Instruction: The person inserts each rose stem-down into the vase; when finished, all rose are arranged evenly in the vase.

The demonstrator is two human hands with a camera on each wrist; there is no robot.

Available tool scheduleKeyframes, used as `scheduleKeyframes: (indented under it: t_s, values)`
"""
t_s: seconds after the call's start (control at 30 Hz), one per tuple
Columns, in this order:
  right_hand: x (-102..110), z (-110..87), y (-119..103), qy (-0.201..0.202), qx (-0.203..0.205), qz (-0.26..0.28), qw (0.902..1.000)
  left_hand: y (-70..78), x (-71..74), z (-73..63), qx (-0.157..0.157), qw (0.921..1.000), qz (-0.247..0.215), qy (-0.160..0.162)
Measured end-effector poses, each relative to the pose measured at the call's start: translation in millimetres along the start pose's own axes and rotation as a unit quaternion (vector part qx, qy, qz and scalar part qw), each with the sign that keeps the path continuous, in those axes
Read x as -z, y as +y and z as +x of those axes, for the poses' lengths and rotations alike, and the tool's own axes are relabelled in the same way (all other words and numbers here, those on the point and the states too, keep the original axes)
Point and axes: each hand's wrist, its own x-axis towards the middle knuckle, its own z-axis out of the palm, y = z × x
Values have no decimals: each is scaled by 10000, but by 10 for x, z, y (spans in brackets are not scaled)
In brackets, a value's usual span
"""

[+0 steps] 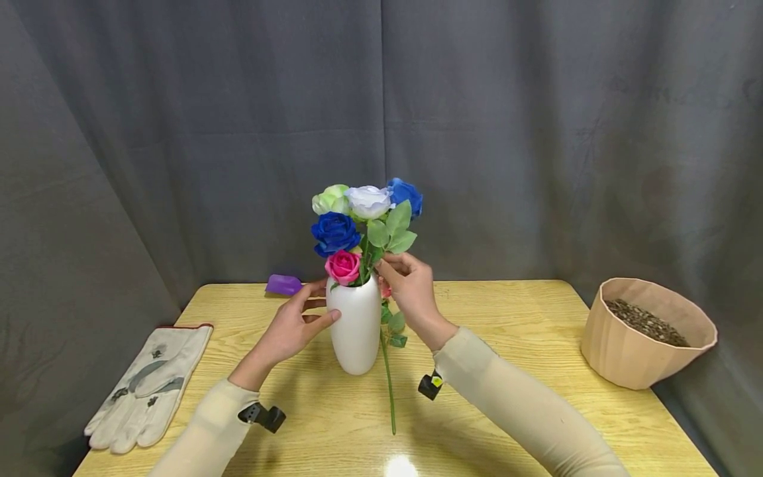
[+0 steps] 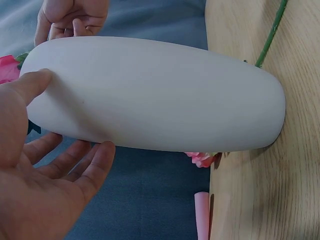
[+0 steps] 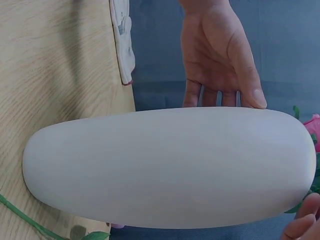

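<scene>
A tall white vase (image 1: 356, 331) stands upright on the table, holding several artificial roses. My left hand (image 1: 292, 328) holds its left side near the top, the thumb (image 2: 32, 85) across the front and the fingers (image 2: 75, 162) curving around the other side. At the mouth, my right hand (image 1: 411, 291) pinches a green flower stem among the leaves (image 1: 396, 232). Above the rim are a pink rose (image 1: 343, 267), a dark blue rose (image 1: 335, 233), a pale green rose (image 1: 331, 199), a whitish rose (image 1: 369, 201) and another blue rose (image 1: 406, 197). The pinched stem's lower end is hidden.
Another flower lies right of the vase, its green stem (image 1: 389, 384) pointing toward me and its coral bloom (image 1: 385, 287) partly hidden. A purple scoop (image 1: 283, 285) lies at the back edge. Work gloves (image 1: 152, 384) rest at left; a tan pot (image 1: 620, 344) with soil stands at right.
</scene>
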Motion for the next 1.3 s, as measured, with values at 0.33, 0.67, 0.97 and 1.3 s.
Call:
scheduleKeyframes:
  t_s: [0.33,0.67,0.97,1.3]
  values:
    - [-30,6,34,-487,119,-611,9969,23,8,-13,87,10000,-48,-11]
    - [-67,26,50,-220,-55,-248,9994,33,19,-18,40,10000,-16,-7]
    - [-88,41,45,-77,45,-203,9998,-15,19,1,57,10000,-54,-2]
    - [-90,55,35,-134,209,-254,9994,-13,23,-3,51,9999,-118,-26]
